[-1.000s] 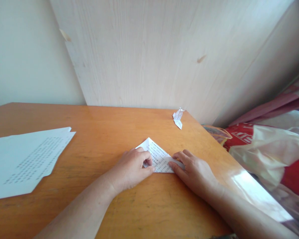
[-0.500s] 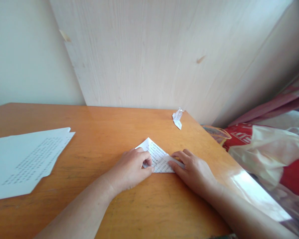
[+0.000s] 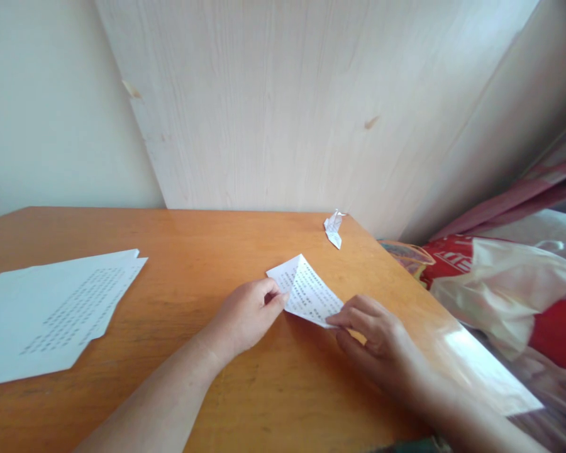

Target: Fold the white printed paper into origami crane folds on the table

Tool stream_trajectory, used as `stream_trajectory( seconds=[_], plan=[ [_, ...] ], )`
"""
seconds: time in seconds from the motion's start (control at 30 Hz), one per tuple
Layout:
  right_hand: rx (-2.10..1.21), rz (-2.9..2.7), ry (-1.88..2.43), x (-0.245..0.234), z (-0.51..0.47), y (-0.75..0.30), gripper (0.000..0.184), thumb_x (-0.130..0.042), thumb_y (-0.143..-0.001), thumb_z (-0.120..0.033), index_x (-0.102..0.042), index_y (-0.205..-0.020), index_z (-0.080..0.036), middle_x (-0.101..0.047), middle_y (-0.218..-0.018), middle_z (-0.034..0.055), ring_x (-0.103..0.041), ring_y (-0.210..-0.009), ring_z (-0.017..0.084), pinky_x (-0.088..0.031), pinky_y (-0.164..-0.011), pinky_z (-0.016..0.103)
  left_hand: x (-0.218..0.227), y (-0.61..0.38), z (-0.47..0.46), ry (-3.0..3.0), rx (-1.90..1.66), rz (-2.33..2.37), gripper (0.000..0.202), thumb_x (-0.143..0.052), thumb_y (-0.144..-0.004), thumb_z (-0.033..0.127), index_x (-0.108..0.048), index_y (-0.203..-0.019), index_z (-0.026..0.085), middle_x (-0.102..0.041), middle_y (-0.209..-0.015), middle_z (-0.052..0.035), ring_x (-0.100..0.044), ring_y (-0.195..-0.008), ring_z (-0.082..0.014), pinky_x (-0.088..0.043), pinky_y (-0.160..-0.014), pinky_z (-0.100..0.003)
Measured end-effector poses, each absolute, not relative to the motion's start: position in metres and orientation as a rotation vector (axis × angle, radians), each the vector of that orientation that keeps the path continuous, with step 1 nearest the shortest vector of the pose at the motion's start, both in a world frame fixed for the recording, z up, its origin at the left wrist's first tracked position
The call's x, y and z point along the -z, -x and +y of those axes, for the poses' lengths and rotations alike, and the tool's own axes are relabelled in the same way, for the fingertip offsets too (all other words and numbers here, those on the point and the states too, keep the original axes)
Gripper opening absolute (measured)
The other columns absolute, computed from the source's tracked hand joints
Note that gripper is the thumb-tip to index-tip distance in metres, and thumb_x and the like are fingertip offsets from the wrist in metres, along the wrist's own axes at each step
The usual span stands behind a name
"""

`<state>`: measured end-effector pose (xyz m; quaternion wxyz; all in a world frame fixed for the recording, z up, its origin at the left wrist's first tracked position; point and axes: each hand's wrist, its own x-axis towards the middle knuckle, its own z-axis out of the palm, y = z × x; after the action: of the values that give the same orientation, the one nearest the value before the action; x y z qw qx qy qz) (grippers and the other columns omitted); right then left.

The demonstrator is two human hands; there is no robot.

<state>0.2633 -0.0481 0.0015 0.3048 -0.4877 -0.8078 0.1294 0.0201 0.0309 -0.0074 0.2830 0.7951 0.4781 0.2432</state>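
A folded sheet of printed paper (image 3: 309, 294) is raised slightly at its near edge over the wooden table, its top corner pointing away from me. My left hand (image 3: 253, 314) pinches its left side between thumb and fingers. At the paper's right corner, my right hand (image 3: 377, 333) holds on with the fingertips, the thumb below and a little apart. A crease runs down from the top corner, and rows of printed characters cover the visible faces.
Printed sheets (image 3: 66, 302) lie stacked on the left of the wooden table (image 3: 193, 239). A small folded paper figure (image 3: 333, 228) stands near the far right corner. Past the right edge are a pale plastic bag (image 3: 504, 289) and red packaging (image 3: 561, 333). A wooden panel (image 3: 264, 107) rises behind.
The folded paper has been lifted off the table at its near edge and turned, so its right corner points more towards me. My right hand has shifted right and nearer. The view has moved slightly.
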Motion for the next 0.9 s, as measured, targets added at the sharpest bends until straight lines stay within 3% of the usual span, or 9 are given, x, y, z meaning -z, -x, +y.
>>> stream_trajectory(
  seconds=[0.1, 0.17, 0.27, 0.33, 0.43, 0.57, 0.7, 0.8, 0.9],
  plan=[
    [-0.34, -2.296, 1.247, -0.003, -0.064, -0.254, 0.017, -0.054, -0.095, -0.02, -0.071, -0.094, -0.023, -0.064, -0.089, 0.0062, -0.059, -0.085, 0.021, -0.045, -0.076, 0.036, 0.009, -0.021, 0.03, -2.092, -0.626, 1.267, 0.026, -0.053, -0.092, 0.043, -0.058, -0.08, 0.02, -0.067, -0.078, -0.0013, -0.06, -0.073, -0.0181, -0.039, -0.062, -0.028],
    [-0.515, -2.304, 1.192, -0.006, -0.07, -0.252, 0.013, -0.063, -0.093, -0.031, -0.071, -0.098, -0.024, -0.065, -0.094, 0.0057, -0.06, -0.089, 0.022, -0.046, -0.079, 0.036, 0.01, -0.021, 0.029, -2.09, -0.577, 1.246, 0.022, -0.061, -0.086, 0.042, -0.058, -0.081, 0.02, -0.067, -0.08, -0.0012, -0.061, -0.074, -0.0184, -0.04, -0.063, -0.028],
    [-0.7, -2.037, 1.251, -0.007, -0.065, -0.26, 0.027, -0.057, -0.096, -0.043, -0.068, -0.111, -0.023, -0.067, -0.101, 0.0061, -0.062, -0.093, 0.021, -0.049, -0.079, 0.034, 0.009, -0.022, 0.027, -2.154, -0.523, 1.232, 0.02, -0.069, -0.079, 0.039, -0.059, -0.081, 0.021, -0.067, -0.086, -0.0024, -0.061, -0.079, -0.0197, -0.042, -0.066, -0.029],
    [-0.58, -1.842, 1.455, -0.005, -0.054, -0.27, 0.028, -0.049, -0.1, -0.041, -0.07, -0.1, -0.021, -0.068, -0.093, 0.0055, -0.063, -0.087, 0.02, -0.048, -0.076, 0.034, 0.008, -0.022, 0.027, -2.202, -0.504, 1.24, 0.019, -0.07, -0.077, 0.037, -0.06, -0.081, 0.021, -0.066, -0.089, -0.003, -0.06, -0.081, -0.0204, -0.042, -0.067, -0.029],
    [-0.454, -1.84, 1.645, 0.002, -0.036, -0.28, 0.025, -0.052, -0.097, -0.034, -0.068, -0.083, -0.02, -0.067, -0.081, 0.0043, -0.062, -0.077, 0.02, -0.046, -0.071, 0.034, 0.008, -0.022, 0.027, -2.234, -0.467, 1.239, 0.016, -0.068, -0.078, 0.036, -0.061, -0.081, 0.022, -0.065, -0.088, -0.0026, -0.059, -0.08, -0.0202, -0.041, -0.067, -0.03],
    [-0.558, -1.914, 1.543, 0.01, -0.029, -0.28, 0.019, -0.055, -0.094, -0.027, -0.071, -0.085, -0.021, -0.069, -0.085, 0.0036, -0.064, -0.083, 0.019, -0.048, -0.075, 0.034, 0.011, -0.022, 0.028, -2.236, -0.449, 1.222, 0.014, -0.067, -0.078, 0.035, -0.061, -0.08, 0.022, -0.064, -0.087, -0.0027, -0.059, -0.079, -0.02, -0.041, -0.067, -0.03],
    [-0.712, -1.776, 1.502, 0.011, -0.031, -0.27, 0.017, -0.058, -0.093, -0.032, -0.071, -0.094, -0.021, -0.071, -0.087, 0.004, -0.065, -0.081, 0.02, -0.05, -0.072, 0.033, 0.012, -0.025, 0.027, -2.21, -0.529, 1.198, 0.013, -0.067, -0.078, 0.032, -0.064, -0.084, 0.021, -0.065, -0.091, -0.0042, -0.06, -0.084, -0.0213, -0.043, -0.071, -0.031],
    [-0.805, -1.76, 1.43, 0.005, -0.034, -0.261, 0.022, -0.057, -0.095, -0.036, -0.07, -0.101, -0.02, -0.07, -0.09, 0.0049, -0.065, -0.084, 0.02, -0.051, -0.075, 0.034, 0.009, -0.027, 0.025, -2.152, -0.573, 1.17, 0.024, -0.063, -0.084, 0.044, -0.067, -0.087, 0.02, -0.066, -0.094, -0.0065, -0.062, -0.086, -0.023, -0.044, -0.072, -0.032],
    [-0.69, -1.95, 1.322, -0.004, -0.04, -0.25, 0.028, -0.047, -0.101, -0.036, -0.071, -0.106, -0.023, -0.068, -0.098, 0.0057, -0.064, -0.093, 0.02, -0.05, -0.083, 0.035, 0.006, -0.028, 0.022, -2.027, -0.608, 1.108, 0.041, -0.058, -0.086, 0.058, -0.067, -0.091, 0.019, -0.069, -0.093, -0.0081, -0.063, -0.083, -0.0242, -0.044, -0.069, -0.032]
  ],
)
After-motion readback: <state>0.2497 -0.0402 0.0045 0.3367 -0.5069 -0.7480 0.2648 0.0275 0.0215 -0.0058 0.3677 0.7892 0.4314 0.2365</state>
